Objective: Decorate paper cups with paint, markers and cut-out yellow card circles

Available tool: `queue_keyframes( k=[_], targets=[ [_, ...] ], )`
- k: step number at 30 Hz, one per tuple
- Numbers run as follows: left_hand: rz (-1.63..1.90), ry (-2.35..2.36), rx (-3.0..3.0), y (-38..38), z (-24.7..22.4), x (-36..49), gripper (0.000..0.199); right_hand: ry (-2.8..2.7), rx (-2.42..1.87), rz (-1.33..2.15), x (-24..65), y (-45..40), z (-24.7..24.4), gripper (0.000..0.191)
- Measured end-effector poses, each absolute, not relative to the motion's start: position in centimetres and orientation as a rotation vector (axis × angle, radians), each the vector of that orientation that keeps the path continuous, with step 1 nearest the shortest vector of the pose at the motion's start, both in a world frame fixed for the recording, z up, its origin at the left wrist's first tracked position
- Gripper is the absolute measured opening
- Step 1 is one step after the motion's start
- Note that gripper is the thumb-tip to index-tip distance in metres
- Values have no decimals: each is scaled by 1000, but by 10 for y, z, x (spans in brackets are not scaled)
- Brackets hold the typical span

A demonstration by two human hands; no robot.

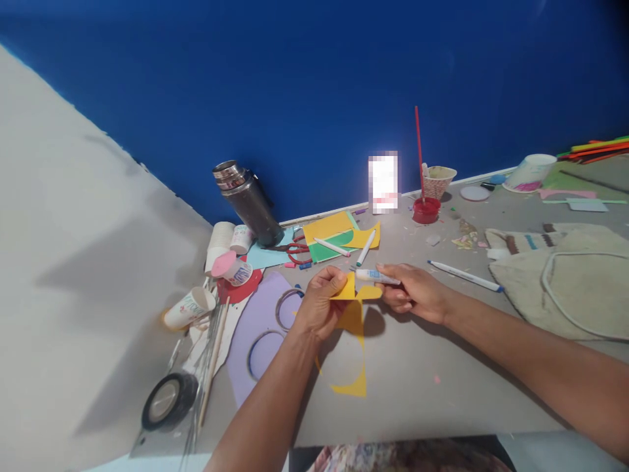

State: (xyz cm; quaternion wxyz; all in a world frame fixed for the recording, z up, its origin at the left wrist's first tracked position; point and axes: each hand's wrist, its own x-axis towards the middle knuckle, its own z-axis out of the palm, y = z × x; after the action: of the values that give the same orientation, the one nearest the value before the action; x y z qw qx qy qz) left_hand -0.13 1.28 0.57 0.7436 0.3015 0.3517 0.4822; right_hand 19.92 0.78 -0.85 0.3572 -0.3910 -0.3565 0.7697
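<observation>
My left hand (320, 303) pinches a small yellow paper piece (348, 287) between thumb and fingers, above the table. In my right hand (410, 288) is a small white tube with blue print (374, 276), probably glue; its narrow tip points left at the paper. A rounded yellow tab (368, 292) sticks out just below the tube. Under my hands, a yellow paper offcut (354, 388) with a round cut-out lies on the table. Two markers, one with a pink end (332, 247) and one with a green end (366, 248), rest just beyond.
A dark metal flask (249, 206) stands at the back left near red-handled scissors (297, 249). Paper cups (189, 309), tape rolls (170, 401) and purple paper (260, 301) lie left. A blue-capped marker (464, 276) and a cloth bag (584, 288) lie right.
</observation>
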Motion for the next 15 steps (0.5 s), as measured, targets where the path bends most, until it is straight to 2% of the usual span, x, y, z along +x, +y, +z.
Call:
queue_keyframes(
  k=[7, 15],
  targets=[
    [1082, 864, 747, 12, 8, 0, 53, -986, -1030, 1928, 199, 7, -8, 48],
    [1150, 1039, 982, 9, 12, 1, 43, -1195, -1024, 1767, 202, 7, -9, 55]
  ],
)
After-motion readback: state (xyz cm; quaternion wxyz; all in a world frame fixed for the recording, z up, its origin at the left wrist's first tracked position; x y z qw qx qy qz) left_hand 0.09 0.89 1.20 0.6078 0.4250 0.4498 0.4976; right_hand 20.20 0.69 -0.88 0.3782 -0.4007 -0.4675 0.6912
